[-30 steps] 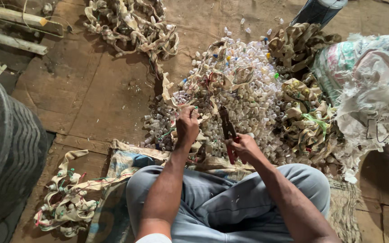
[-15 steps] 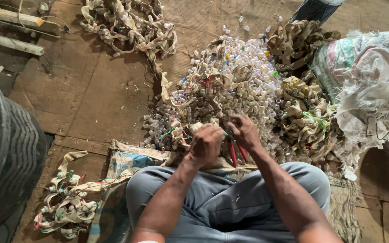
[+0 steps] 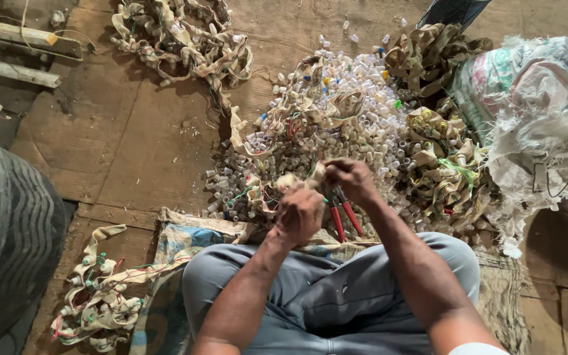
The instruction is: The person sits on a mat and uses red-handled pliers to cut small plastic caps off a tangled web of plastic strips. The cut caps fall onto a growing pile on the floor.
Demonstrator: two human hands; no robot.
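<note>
I sit cross-legged on the floor before a heap of small white plastic caps [image 3: 356, 118] mixed with beige strips and thin wires. My left hand [image 3: 301, 212] is closed around a beige strip with caps [image 3: 288, 181] at the heap's near edge. My right hand [image 3: 351, 179] grips red-handled pliers [image 3: 343, 213], handles pointing down toward my lap, and its fingers also pinch the strip's upper end [image 3: 317, 172]. Both hands meet over the near side of the heap.
A tangle of beige strips [image 3: 179, 39] lies at the top left, another bundle [image 3: 96, 302] at the lower left. A tyre [image 3: 8, 230] stands at the left edge. Frayed woven sacks [image 3: 534, 112] sit at the right, wooden battens [image 3: 14, 49] top left.
My left hand pulled back from the heap with a strip and closed on it. My right hand rose with the pliers and came to the strip's end.
</note>
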